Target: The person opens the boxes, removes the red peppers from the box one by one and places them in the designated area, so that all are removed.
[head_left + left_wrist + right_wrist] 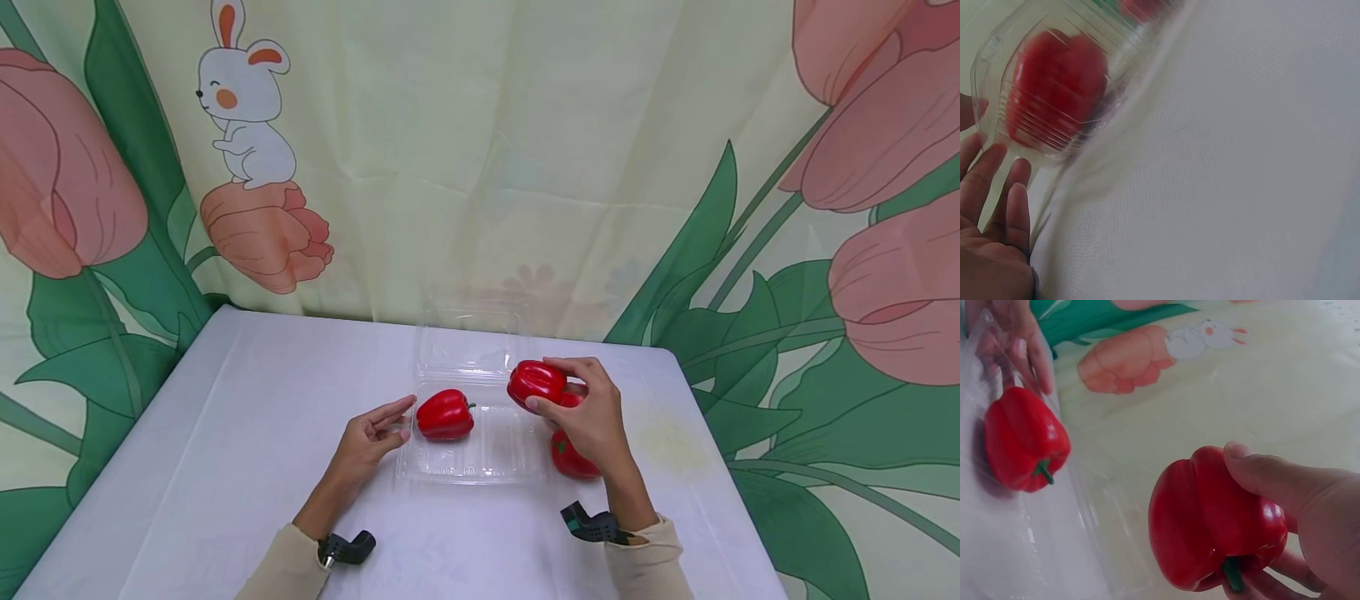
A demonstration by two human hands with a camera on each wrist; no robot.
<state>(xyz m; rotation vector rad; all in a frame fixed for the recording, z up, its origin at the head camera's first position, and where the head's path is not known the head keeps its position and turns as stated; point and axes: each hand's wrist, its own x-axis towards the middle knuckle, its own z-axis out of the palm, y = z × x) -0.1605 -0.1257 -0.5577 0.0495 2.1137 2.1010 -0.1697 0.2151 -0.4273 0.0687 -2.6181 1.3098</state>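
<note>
A clear plastic box (487,454) stands with its lid (471,342) folded back behind it. One red bell pepper (445,415) lies in the box's left part, also visible in the right wrist view as a pepper (1025,439) with a green stem. The left hand (363,446) touches the box's left side with extended fingers; in the left wrist view the hand (994,206) is beside the clear wall. The right hand (596,417) grips another red pepper (536,383) above the box's right edge; its thumb and fingers hold that pepper (1210,519) in the right wrist view.
Right of the box, partly under the right hand, are a red pepper (572,457) and part of another (570,400). A white cloth covers the table (247,417). Behind it hangs a curtain (420,167) printed with flowers and a rabbit.
</note>
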